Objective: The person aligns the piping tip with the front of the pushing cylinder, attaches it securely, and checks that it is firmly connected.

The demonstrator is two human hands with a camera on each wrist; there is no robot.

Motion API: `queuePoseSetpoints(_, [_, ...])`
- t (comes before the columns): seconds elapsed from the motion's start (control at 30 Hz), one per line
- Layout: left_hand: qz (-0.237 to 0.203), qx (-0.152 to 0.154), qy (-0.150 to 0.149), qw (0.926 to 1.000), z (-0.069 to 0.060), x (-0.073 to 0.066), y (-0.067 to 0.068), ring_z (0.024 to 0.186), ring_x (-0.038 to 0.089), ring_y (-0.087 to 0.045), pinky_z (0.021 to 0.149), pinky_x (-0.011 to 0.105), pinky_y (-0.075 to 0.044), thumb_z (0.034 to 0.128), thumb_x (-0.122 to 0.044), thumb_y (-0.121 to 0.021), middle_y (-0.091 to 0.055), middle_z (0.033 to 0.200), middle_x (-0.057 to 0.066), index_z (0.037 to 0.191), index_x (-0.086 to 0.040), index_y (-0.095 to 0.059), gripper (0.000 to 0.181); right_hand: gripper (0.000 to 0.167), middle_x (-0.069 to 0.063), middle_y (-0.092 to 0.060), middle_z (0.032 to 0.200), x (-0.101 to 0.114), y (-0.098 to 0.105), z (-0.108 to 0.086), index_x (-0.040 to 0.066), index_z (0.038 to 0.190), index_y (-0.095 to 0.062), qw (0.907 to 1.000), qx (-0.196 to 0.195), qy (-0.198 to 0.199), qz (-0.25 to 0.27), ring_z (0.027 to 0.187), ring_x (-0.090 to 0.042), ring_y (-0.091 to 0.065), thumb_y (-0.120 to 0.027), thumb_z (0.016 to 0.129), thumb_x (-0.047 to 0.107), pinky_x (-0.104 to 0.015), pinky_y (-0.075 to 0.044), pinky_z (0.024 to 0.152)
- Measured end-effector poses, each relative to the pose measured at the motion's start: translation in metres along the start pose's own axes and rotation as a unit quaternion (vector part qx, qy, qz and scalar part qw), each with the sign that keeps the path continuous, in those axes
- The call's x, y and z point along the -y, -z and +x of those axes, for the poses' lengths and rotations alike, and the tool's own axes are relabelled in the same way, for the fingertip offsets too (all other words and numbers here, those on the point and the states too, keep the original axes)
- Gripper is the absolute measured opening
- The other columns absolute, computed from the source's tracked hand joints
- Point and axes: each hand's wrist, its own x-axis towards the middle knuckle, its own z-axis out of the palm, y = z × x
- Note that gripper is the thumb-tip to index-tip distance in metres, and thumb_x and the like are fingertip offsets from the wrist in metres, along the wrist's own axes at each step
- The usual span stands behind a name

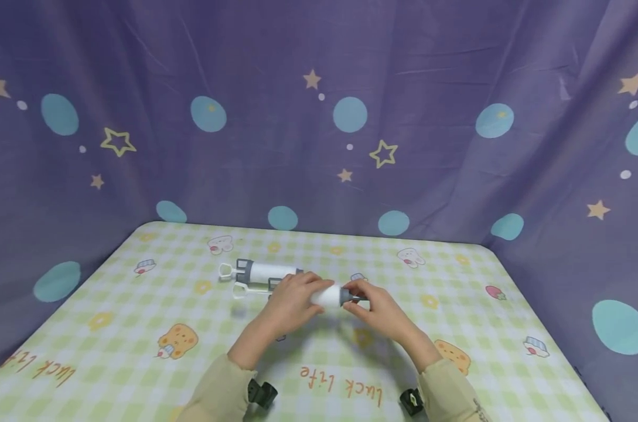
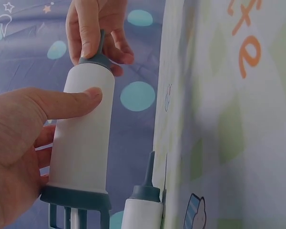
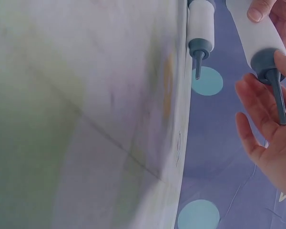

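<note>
A white-barrelled plunger syringe (image 1: 327,296) with a grey nozzle cap is held above the table, lying sideways in the head view. My left hand (image 1: 293,300) grips its barrel, the thumb lying along the white side in the left wrist view. At the other end my right hand (image 1: 378,309) pinches the grey cap (image 3: 267,62) at the base of its tapered nozzle (image 3: 278,98). The held syringe's pale plunger handle (image 1: 241,290) sticks out to the left. A second, similar syringe (image 1: 268,272) lies on the table behind my left hand; its nozzle (image 2: 149,169) shows in the left wrist view.
Under everything is a table with a green-and-white checked cloth (image 1: 203,328) printed with cartoon pictures and lettering. A purple curtain (image 1: 276,158) with stars and blue ovals hangs behind it and along the sides.
</note>
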Motion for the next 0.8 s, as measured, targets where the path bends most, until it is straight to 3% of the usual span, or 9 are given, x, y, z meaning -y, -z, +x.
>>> queuePoseSetpoints(0.17, [-0.004,0.002,0.002,1.0000,-0.0027,0.0015,0.0020,0.105,0.022,-0.055,0.092,0.050,-0.040,0.0740,-0.026,-0.074,-0.059,0.115,0.002,0.124,-0.023,-0.057,0.053,0.033,0.005,-0.061,0.106,0.0021,-0.0019,0.0011,0.018,0.114,-0.055,0.9999,0.002,-0.011,0.000,0.097,-0.013,-0.061,-0.062,0.085,0.034,-0.035,-0.048,0.088])
queuePoseSetpoints(0.3, [-0.009,0.000,0.005,0.9999,-0.0042,0.0023,0.0044,0.106,0.022,-0.055,0.093,0.051,-0.039,0.0739,-0.025,-0.075,-0.059,0.115,0.002,0.124,-0.022,-0.057,0.054,0.036,0.003,-0.058,0.111,0.0031,-0.0037,0.0034,0.019,0.115,-0.054,1.0000,0.001,-0.005,0.001,0.101,-0.016,-0.060,-0.065,0.083,0.030,-0.032,-0.048,0.088])
queuePoseSetpoints(0.57, [-0.017,0.002,0.006,0.9998,-0.0038,0.0012,0.0025,0.106,0.021,-0.055,0.092,0.049,-0.040,0.0750,-0.024,-0.074,-0.059,0.116,0.003,0.124,-0.022,-0.056,0.052,0.033,0.007,-0.057,0.106,0.0027,-0.0036,0.0046,0.019,0.108,-0.054,0.9991,-0.023,0.033,-0.016,0.090,-0.009,-0.059,-0.070,0.080,0.018,-0.028,-0.050,0.081])
queuePoseSetpoints(0.8, [-0.014,0.005,0.008,0.9999,-0.0031,-0.0006,0.0019,0.105,0.022,-0.055,0.090,0.048,-0.040,0.0753,-0.025,-0.073,-0.060,0.115,0.003,0.123,-0.021,-0.057,0.051,0.032,0.009,-0.058,0.103,0.0026,-0.0033,0.0037,0.019,0.107,-0.056,0.9985,-0.035,0.029,-0.032,0.090,-0.009,-0.059,-0.071,0.079,0.019,-0.029,-0.050,0.082])
